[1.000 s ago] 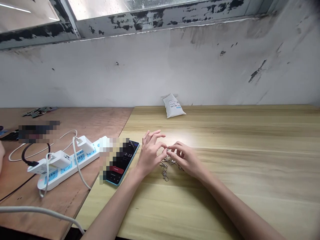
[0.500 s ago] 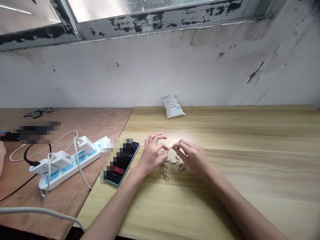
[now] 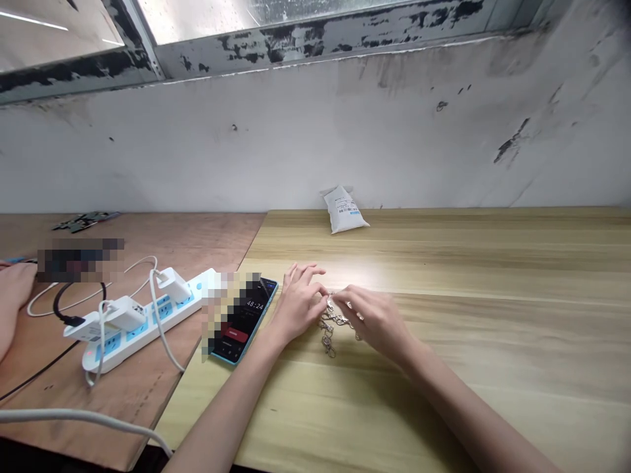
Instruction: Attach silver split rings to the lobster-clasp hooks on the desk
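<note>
A small heap of silver metal clasps and rings (image 3: pixel 329 328) lies on the light wooden table (image 3: pixel 444 295), near its left end. My left hand (image 3: pixel 298 305) and my right hand (image 3: pixel 372 316) meet over the top of the heap. The thumb and forefinger of each hand are pinched on one small metal piece between them, while the other left fingers are spread. My right hand hides part of the heap.
A phone (image 3: pixel 242 318) showing a timer lies left of my hands. A white power strip (image 3: pixel 138 322) with chargers and cables sits on the brown board. A white packet (image 3: pixel 344 210) rests by the wall. Another person's hand (image 3: pixel 12 295) shows at the far left.
Both hands have sunk lower onto the heap and moved closer together. The other person's hand has come further into view at the left.
</note>
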### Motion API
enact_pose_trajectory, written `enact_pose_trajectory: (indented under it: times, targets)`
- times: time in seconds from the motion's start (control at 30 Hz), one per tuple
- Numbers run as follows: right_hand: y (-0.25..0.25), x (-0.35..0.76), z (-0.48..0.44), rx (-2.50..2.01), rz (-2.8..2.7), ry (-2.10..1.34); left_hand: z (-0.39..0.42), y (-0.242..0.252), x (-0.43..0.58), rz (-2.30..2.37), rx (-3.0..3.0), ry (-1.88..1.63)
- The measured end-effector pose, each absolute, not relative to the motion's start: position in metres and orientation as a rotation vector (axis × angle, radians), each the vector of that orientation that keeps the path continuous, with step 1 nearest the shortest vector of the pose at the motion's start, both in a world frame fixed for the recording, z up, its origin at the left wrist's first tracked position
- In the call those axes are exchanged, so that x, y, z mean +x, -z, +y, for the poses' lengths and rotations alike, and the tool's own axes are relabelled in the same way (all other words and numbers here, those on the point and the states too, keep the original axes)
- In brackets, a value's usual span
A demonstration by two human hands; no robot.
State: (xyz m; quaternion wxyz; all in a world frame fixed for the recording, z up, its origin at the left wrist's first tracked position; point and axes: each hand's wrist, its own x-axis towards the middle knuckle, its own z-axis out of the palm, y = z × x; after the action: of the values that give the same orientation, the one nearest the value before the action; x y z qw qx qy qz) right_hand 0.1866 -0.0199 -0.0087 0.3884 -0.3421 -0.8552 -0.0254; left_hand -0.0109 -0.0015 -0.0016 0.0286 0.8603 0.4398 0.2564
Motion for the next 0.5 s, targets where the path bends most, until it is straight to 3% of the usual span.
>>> enact_pose_trajectory:
  times: [0.23,0.5]
  targets:
    - [0.036,0.221,0.021,-1.296,-2.086,-0.174,0.013,0.013,-0.020,1.522,2.655,-0.788]
    - [0.031,0.216,0.010,-1.303,-2.163,-0.293,0.009,0.008,-0.023,1.391,2.593,-0.776]
